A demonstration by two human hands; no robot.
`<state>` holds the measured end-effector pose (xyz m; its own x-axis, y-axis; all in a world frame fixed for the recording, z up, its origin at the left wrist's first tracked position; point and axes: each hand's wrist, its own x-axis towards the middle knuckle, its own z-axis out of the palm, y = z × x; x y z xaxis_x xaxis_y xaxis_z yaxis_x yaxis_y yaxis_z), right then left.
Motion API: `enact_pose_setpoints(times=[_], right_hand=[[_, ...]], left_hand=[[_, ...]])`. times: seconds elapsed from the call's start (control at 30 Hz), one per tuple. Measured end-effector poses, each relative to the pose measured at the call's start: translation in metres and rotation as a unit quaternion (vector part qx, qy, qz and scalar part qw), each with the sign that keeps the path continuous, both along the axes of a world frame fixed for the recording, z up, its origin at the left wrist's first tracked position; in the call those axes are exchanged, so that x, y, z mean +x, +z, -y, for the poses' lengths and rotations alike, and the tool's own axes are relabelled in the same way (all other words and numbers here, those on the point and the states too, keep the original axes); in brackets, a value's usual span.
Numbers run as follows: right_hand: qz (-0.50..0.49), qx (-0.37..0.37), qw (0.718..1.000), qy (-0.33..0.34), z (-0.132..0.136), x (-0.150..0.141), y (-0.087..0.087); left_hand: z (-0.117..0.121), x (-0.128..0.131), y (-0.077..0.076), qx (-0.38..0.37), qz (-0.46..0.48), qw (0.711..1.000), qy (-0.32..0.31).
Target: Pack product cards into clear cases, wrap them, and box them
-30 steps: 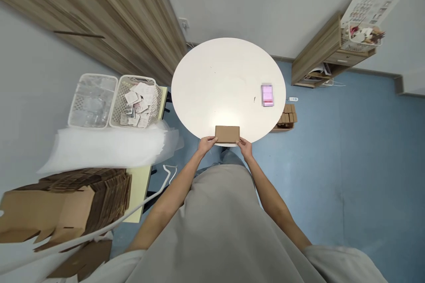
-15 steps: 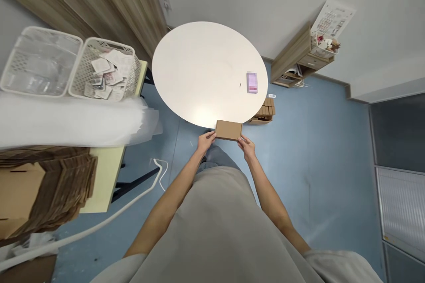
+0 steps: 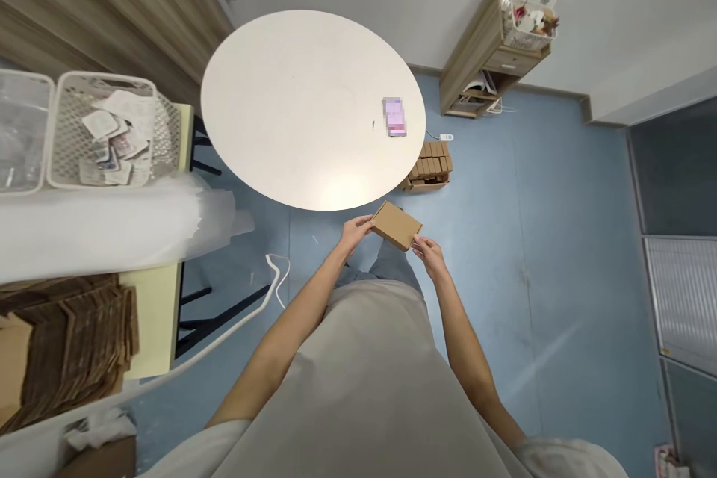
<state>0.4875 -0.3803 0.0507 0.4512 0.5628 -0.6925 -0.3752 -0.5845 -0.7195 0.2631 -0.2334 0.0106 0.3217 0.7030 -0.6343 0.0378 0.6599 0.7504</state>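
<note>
A small flat brown cardboard box (image 3: 396,225), its lid closed, is held between my two hands in front of my body. My left hand (image 3: 355,231) grips its left corner, and my right hand (image 3: 429,254) grips the lower right corner. The box is turned at a slant, its right end nearer to me. Just beyond it is the near edge of a white oval table (image 3: 302,112). On that table lie a phone-like pink and purple item (image 3: 395,118), blurred out, and a tiny dark object (image 3: 373,125).
Right of the table, an open carton (image 3: 429,168) of small brown boxes stands on the blue floor. A side table at left bears a white basket (image 3: 61,142) of packets, a white plastic roll (image 3: 101,228) and flattened cardboard (image 3: 72,343). A wooden cabinet (image 3: 470,52) stands by the wall.
My view has shifted toward the right. The box has turned from nearly level to slanted and is now clear of the table's edge, with both hands still on it.
</note>
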Motion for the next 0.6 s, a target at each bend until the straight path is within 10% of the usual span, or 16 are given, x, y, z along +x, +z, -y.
enact_pose_setpoints(times=[0.23, 0.6], right_hand=[[-0.049, -0.001, 0.998, -0.039, -0.014, 0.105, -0.017], [-0.064, -0.056, 0.977, -0.195, -0.107, 0.263, -0.080]], left_hand=[[-0.028, 0.097, -0.019, -0.035, -0.022, 0.997, -0.065], [-0.059, 0.340, -0.067, -0.089, -0.043, 0.991, -0.085]])
